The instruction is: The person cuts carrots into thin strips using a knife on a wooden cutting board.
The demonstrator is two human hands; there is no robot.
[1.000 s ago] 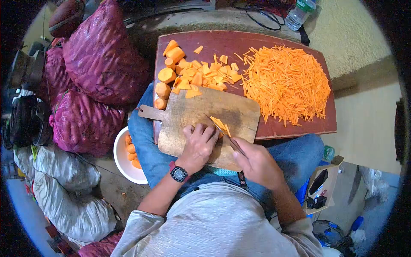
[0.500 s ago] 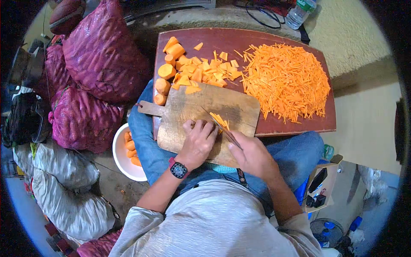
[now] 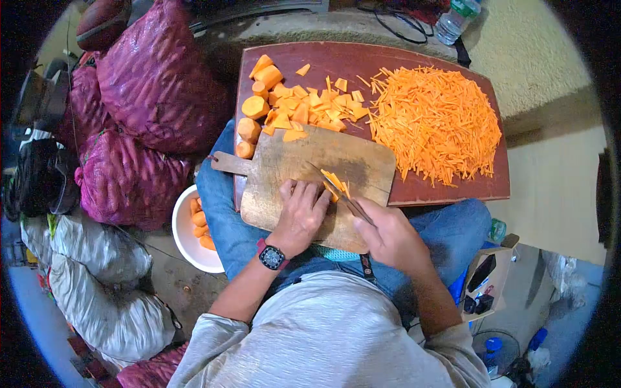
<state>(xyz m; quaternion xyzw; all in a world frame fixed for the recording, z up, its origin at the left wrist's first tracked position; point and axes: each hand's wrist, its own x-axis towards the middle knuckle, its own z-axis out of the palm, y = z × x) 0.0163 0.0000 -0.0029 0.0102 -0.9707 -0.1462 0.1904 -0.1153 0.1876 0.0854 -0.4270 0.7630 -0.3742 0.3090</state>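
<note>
My right hand (image 3: 388,236) grips a knife (image 3: 336,191) whose blade crosses a small stack of carrot slices (image 3: 337,183) on a worn wooden cutting board (image 3: 352,161). My left hand (image 3: 301,213), a watch on its wrist, lies flat on the board and pins those slices with its fingertips. The board rests across my lap and on the near edge of a dark red tray (image 3: 453,187). On the tray lie carrot chunks (image 3: 253,107), flat carrot slices (image 3: 310,107) and a big heap of carrot sticks (image 3: 436,123).
A white bowl (image 3: 183,242) with peeled carrot pieces stands on the floor at my left knee. Purple mesh sacks (image 3: 155,77) and pale sacks (image 3: 103,258) pile up on the left. A plastic bottle (image 3: 453,19) lies beyond the tray; a box (image 3: 482,278) sits at right.
The knife and both hands shifted slightly over the carrot slices, as in chopping strokes. Everything else on the tray stays as it was.
</note>
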